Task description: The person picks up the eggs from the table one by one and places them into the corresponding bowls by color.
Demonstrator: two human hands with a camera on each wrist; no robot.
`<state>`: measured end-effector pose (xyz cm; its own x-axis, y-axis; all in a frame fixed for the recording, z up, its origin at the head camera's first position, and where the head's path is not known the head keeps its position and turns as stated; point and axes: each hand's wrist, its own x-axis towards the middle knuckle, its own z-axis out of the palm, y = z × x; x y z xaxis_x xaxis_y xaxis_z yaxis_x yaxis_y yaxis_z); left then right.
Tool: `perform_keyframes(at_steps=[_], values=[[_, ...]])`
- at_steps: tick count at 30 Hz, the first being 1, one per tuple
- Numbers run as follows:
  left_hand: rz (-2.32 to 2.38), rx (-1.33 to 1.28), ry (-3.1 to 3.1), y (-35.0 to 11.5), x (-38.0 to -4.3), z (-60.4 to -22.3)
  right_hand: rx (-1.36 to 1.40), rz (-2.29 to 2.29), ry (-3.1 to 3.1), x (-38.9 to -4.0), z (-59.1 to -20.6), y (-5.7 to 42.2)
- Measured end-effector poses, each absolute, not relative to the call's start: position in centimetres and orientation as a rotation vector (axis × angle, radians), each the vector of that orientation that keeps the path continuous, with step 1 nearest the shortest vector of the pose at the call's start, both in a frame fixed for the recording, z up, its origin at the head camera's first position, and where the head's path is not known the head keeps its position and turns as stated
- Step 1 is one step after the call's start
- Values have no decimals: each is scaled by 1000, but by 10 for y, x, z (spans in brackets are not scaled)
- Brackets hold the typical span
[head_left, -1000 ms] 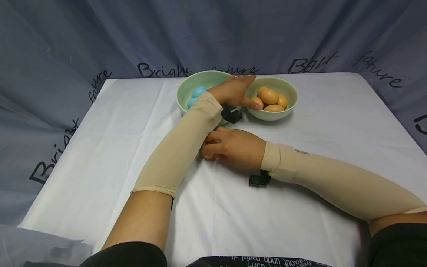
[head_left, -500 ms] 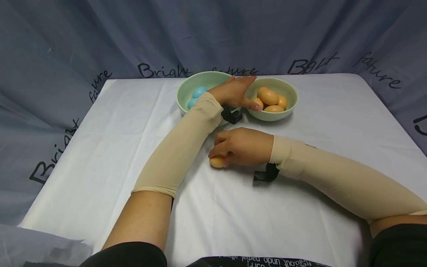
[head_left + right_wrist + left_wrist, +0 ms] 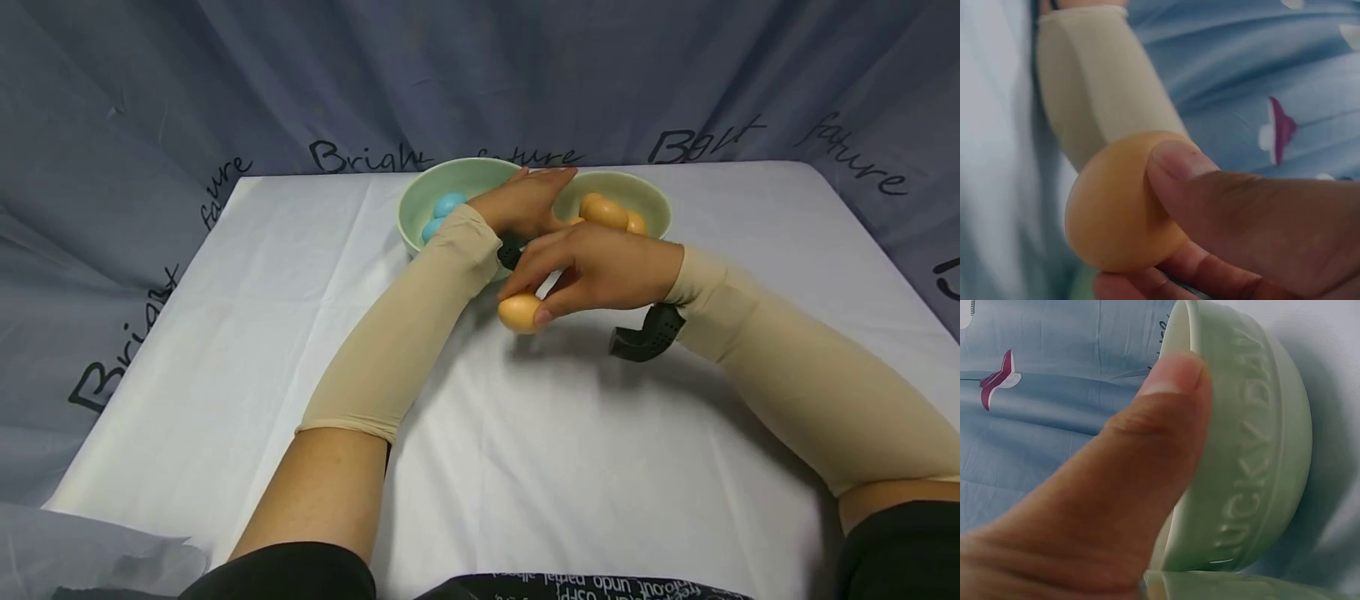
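My right hand (image 3: pixel 600 267) pinches an orange-brown egg (image 3: pixel 517 313) between thumb and fingers, raised above the white cloth in front of the bowls. Close up in the right wrist view, the thumb presses on the side of this egg (image 3: pixel 1116 206). My left hand (image 3: pixel 521 202) lies with extended fingers across the spot where two pale green bowls meet. Its thumb touches the rim of the right bowl (image 3: pixel 1241 444). In the left bowl (image 3: pixel 420 183) are blue eggs (image 3: pixel 448 204), partly hidden by my left arm. The right bowl holds several orange-brown eggs (image 3: pixel 603 211).
A white cloth (image 3: pixel 225 333) covers the table. Behind it hangs a grey-blue curtain (image 3: pixel 480 75) with handwritten letters. A small black camera mount (image 3: pixel 648 333) sits under my right wrist, and translucent plastic (image 3: pixel 97 550) lies at the lower left.
My right hand has come out from beside the left forearm with an egg, then risen and moved right toward the bowls. The left hand has stayed at the rims.
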<state>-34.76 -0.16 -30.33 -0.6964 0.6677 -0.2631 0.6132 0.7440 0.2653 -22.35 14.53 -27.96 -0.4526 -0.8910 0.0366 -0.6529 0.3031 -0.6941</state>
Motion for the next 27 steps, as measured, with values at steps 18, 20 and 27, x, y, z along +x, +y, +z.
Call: perform_keyframes(at_steps=[18, 20, 27], values=[[308, 1034, 2548, -2, -350, -301, -1095, -1081, 2586, -243, -258, 186], [329, 1047, 2550, -1, -351, -302, -1078, -1090, 2614, -245, -257, 190], [392, 1076, 2549, -2, -351, -305, -1015, -999, 2740, -252, -254, 202]])
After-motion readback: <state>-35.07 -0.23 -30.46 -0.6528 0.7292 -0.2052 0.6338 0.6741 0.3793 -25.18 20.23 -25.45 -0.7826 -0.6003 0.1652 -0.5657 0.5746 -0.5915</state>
